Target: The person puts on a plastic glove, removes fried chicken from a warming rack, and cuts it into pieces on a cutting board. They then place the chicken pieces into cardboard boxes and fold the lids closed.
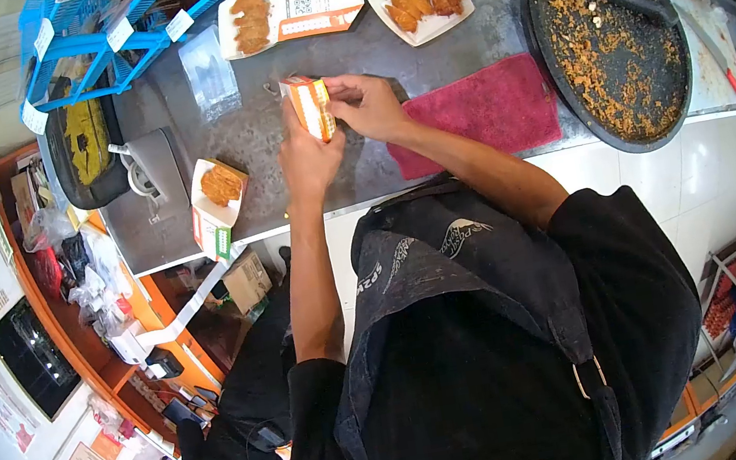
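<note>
Above the counter's near edge, both my hands are on a small orange-and-white paper food carton (310, 113). My left hand (309, 164) wraps its lower left side, fingers closed. On the other side, my right hand (372, 107) pinches the upper right edge with thumb and fingers. The carton's inside is hidden from me. To the left, an open paper box (212, 217) holds a piece of fried food (221, 185). Beyond my hands lie two more open boxes, one with pale golden fried pieces (251, 21), the other with darker fried pieces (424, 1).
A red cloth (479, 113) lies right of my hands. Farther right stands a round black tray (549, 60) with brown crumbs and a dark-handled tool. Blue wire racks (120, 34) and a grey tape dispenser (152, 172) are at left. A person in black (254, 390) is below left.
</note>
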Available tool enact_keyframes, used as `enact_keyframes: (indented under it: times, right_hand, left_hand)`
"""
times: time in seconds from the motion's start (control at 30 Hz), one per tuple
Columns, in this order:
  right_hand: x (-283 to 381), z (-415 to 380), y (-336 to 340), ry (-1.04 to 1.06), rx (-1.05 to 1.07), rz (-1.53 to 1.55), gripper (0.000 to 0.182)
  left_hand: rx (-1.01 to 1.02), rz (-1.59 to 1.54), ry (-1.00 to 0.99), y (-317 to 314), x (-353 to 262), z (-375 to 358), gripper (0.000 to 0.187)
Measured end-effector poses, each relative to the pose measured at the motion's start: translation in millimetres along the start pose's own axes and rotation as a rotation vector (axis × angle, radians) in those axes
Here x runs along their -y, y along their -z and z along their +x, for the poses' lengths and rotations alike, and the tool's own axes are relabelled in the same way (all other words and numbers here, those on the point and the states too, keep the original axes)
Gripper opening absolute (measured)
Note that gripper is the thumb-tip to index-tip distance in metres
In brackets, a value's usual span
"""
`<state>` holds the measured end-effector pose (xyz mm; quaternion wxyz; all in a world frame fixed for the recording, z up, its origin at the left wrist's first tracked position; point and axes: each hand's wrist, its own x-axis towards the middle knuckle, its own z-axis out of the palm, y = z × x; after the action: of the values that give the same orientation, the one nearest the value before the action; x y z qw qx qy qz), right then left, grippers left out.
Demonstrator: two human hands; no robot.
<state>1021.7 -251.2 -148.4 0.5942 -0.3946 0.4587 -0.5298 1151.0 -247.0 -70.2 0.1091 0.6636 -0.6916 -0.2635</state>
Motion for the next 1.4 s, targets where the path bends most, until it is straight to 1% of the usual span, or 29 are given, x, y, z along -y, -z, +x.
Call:
enact_keyframes:
  times: [0.07,0.13,0.17,0.23,0.27,0.37,0.4,0.5,0.57,0.6,0.63,0.67,0.7,0.77,0.8,0.83,0.87,0.9,0.93,1.0,1.1,1.13,1.23,1.27,1.33,1.37,1.4]
  right_hand:
    - [0.3,-5.4,4.0,0.026,0.045,0.043,0.055]
    - [1.2,-11.1,7.6,0.080,0.114,0.055,0.069]
    - [1.7,-10.4,7.5,0.068,0.129,0.062,0.073]
    - [3.4,-11.7,5.4,0.029,0.174,0.083,0.083]
    - [9.4,-10.4,5.0,0.040,0.193,-0.074,0.086]
    - [7.4,-7.7,0.0,0.136,0.192,-0.128,0.086]
    - [8.7,-7.3,-0.9,0.087,0.181,-0.104,0.087]
    - [16.7,-13.9,-3.9,-0.038,0.168,-0.030,0.088]
    - [15.6,-14.8,-5.3,-0.075,0.183,0.022,0.089]
    - [10.1,-12.8,-6.8,0.078,0.256,0.021,0.093]
    - [3.5,-15.6,-5.8,0.227,0.319,0.025,0.098]
    - [9.0,-20.5,-5.0,0.200,0.290,-0.203,0.110]
    - [14.4,-25.5,-8.2,0.246,0.232,-0.204,0.115]
    - [14.1,-30.1,-16.1,0.313,0.100,-0.168,0.109]
    - [8.5,-24.8,-13.2,0.405,0.030,-0.425,0.109]
    - [-0.1,-21.8,-8.7,0.423,-0.025,-0.406,0.089]
    - [2.3,-23.0,-7.7,0.271,-0.059,-0.281,0.071]
    - [11.4,-26.0,-2.9,0.260,-0.034,-0.311,0.064]
    - [5.9,-26.8,4.3,0.266,0.030,-0.350,0.061]
    - [28.4,-27.3,16.5,0.280,0.327,-0.515,0.066]
    - [73.1,-27.4,2.4,-0.099,0.756,-0.170,0.078]
    - [78.0,-27.4,-7.0,-0.244,0.836,-0.087,0.084]
    - [67.8,-19.9,-32.2,-0.369,0.926,-0.142,0.080]
    - [57.8,-23.5,-45.3,-0.312,0.861,-0.221,0.068]
    - [63.8,-17.6,-72.3,-0.226,0.943,-0.574,0.056]
    - [68.2,-17.2,-87.7,-0.180,0.973,-0.747,0.050]
    - [42.4,-15.7,-97.5,-0.113,0.945,-0.465,0.035]
  left_hand:
    - [0.024,0.000,-0.017,0.2,2.2,2.7,0.083]
    - [0.166,-0.202,-0.163,11.1,6.8,5.6,0.078]
    - [0.236,-0.302,-0.235,18.6,10.0,7.9,0.076]
    - [0.379,-0.412,-0.089,29.9,20.1,12.5,0.069]
    - [0.450,-0.464,-0.013,34.4,25.7,15.3,0.066]
    - [0.474,-0.914,0.068,26.7,54.8,21.8,0.061]
    - [0.539,-0.891,0.116,27.9,63.9,25.0,0.054]
    - [0.474,-0.805,0.292,24.2,52.0,25.9,0.046]
    - [0.284,-0.650,0.109,5.5,45.0,20.0,0.043]
    - [0.163,-0.573,0.018,-0.6,41.9,19.5,0.041]
    - [0.190,-0.749,0.130,-4.5,40.1,19.7,0.039]
    - [0.230,-0.737,0.214,-6.5,35.2,19.2,0.043]
    - [0.265,-0.729,0.298,-9.2,29.8,18.0,0.048]
    - [0.142,-0.589,0.027,-21.5,20.4,11.5,0.055]
    - [0.206,-0.613,-0.010,-22.0,21.1,8.9,0.059]
    - [0.261,-0.630,-0.045,-18.5,24.0,6.1,0.063]
    - [0.264,-0.502,0.023,-10.6,19.7,-1.9,0.066]
    - [0.274,-0.380,0.103,1.9,12.1,-13.4,0.069]
    - [0.201,-0.270,0.157,20.1,2.4,-23.3,0.072]
    - [0.080,-0.058,0.261,53.0,-12.9,-38.8,0.082]
    - [-0.070,-0.756,0.029,54.2,23.8,-64.4,0.089]
    - [0.063,-1.020,-0.013,56.4,35.5,-72.4,0.086]
    - [-0.123,-1.056,0.066,36.5,65.7,-103.1,0.061]
    - [-0.161,-1.106,0.132,30.0,78.5,-115.9,0.052]
    - [-0.232,-1.205,0.258,25.1,106.5,-142.5,0.033]
    - [-0.277,-1.226,0.295,27.3,115.4,-157.6,0.028]
    - [-0.328,-1.247,0.323,30.1,125.1,-169.1,0.022]
